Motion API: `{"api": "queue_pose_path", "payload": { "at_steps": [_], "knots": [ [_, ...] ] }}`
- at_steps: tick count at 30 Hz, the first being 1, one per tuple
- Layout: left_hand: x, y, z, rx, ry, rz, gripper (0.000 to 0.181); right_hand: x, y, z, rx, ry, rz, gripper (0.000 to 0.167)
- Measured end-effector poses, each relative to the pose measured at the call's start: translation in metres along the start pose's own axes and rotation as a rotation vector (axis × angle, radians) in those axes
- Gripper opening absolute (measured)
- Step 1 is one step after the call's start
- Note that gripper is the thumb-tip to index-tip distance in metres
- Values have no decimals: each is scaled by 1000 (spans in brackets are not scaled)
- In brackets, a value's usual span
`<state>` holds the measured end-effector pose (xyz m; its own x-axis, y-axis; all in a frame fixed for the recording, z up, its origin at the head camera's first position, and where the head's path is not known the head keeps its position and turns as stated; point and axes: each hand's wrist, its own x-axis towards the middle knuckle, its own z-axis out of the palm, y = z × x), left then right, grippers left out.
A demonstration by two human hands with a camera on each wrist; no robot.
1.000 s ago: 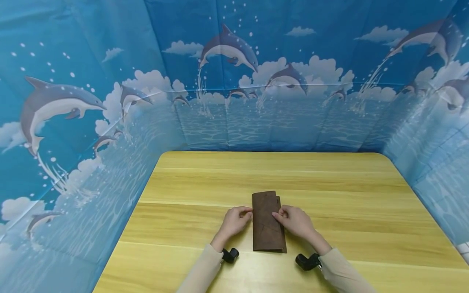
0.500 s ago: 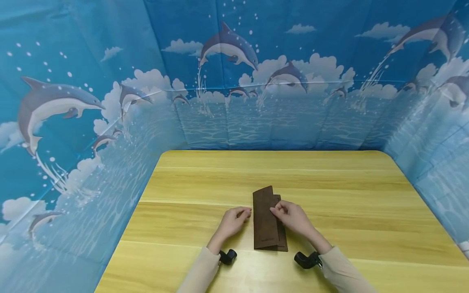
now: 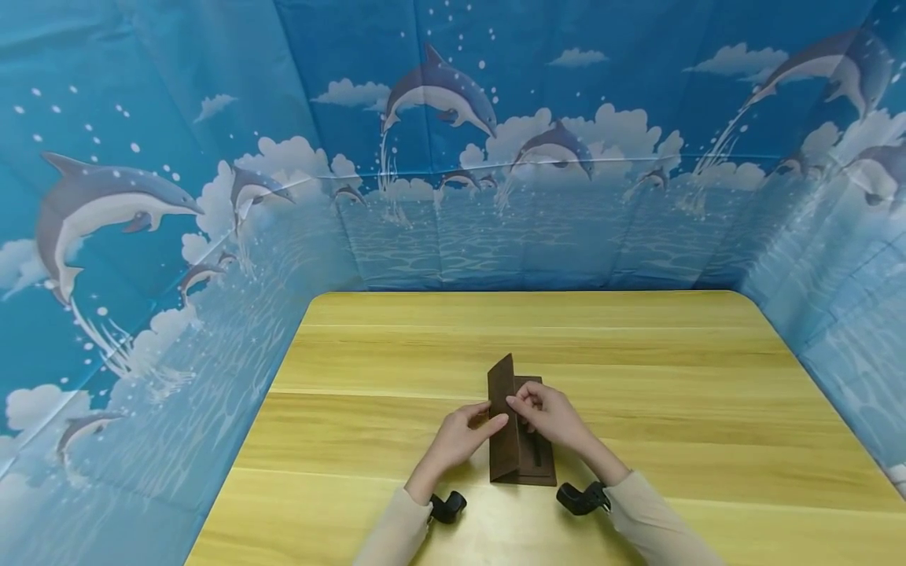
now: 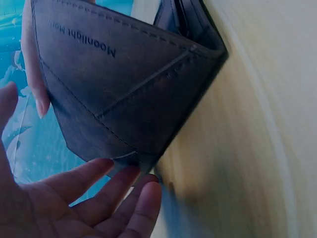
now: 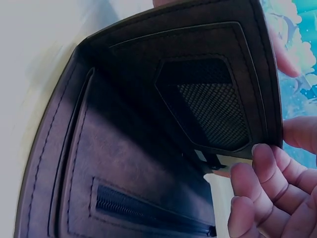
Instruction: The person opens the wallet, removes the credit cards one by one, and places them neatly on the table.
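A long dark brown wallet [image 3: 502, 428] stands partly unfolded on the table, its front cover raised at a steep angle. My right hand [image 3: 555, 417] pinches the free edge of that cover between thumb and fingers. Beside the fold, my left hand [image 3: 456, 436] has its fingers at the cover's outer side, thumb held apart; in the left wrist view the fingertips [image 4: 131, 171] reach the wallet's end. Stitched seams and lettering mark the outside. Inside, the right wrist view shows a mesh window [image 5: 210, 111] on the cover and a zipped pocket [image 5: 143, 210] opposite.
The wood-grain table [image 3: 368, 354] extends around the wallet on all sides. Blue dolphin-print sheeting [image 3: 488, 228] rises beyond its back and side edges. A black wrist camera [image 3: 447, 507] sits at each sleeve cuff.
The wallet's cover has swung up and leftward from nearly closed, uncovering the inside. My right hand moved left with its edge. My left hand shifted right, its thumb spreading over the cover.
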<state>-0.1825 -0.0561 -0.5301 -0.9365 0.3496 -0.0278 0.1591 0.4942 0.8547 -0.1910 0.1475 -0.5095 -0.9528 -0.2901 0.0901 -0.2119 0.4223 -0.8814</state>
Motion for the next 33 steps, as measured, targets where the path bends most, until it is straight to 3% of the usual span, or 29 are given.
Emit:
{"api": "queue_pose_path", "payload": {
  "at_steps": [13, 23, 33],
  "knots": [
    [-3, 7, -1, 23, -34, -40, 83, 3, -5, 6, 56, -82, 11, 26],
    [-6, 5, -8, -55, -20, -41, 74, 1, -5, 7, 65, -98, 8, 32],
    [-11, 4, -15, -99, -31, -6, 64, -7, 7, 4, 24, -74, 65, 33]
  ]
}}
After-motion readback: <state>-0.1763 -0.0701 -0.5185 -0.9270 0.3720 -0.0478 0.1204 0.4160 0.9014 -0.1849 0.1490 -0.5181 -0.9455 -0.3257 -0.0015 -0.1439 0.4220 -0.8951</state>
